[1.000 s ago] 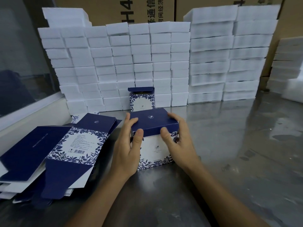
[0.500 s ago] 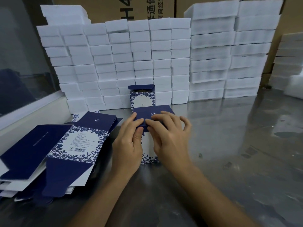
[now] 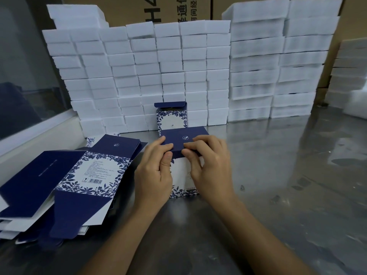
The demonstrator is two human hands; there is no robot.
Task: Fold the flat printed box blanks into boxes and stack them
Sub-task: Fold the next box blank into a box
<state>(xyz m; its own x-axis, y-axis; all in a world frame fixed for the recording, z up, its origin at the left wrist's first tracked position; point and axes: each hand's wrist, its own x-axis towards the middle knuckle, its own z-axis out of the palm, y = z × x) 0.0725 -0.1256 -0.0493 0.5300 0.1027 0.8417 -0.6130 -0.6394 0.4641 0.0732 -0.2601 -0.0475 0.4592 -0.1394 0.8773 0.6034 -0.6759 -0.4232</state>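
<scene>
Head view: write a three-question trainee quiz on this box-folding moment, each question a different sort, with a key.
1. True or false: the pile of flat blanks lies to the left of the box being folded.
2. Which part of that box do the left hand and right hand pinch? A) its dark blue top flap B) its base C) its barcode panel
3. Fill in: behind it, against the white foam blocks, stands a second box with its lid ____.

Key: 1 true; 2 A; 3 open

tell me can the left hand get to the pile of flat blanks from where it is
Probably yes: the pile of flat blanks lies right beside the left hand with nothing between, though its fingers are now pinching the box flap.
</scene>
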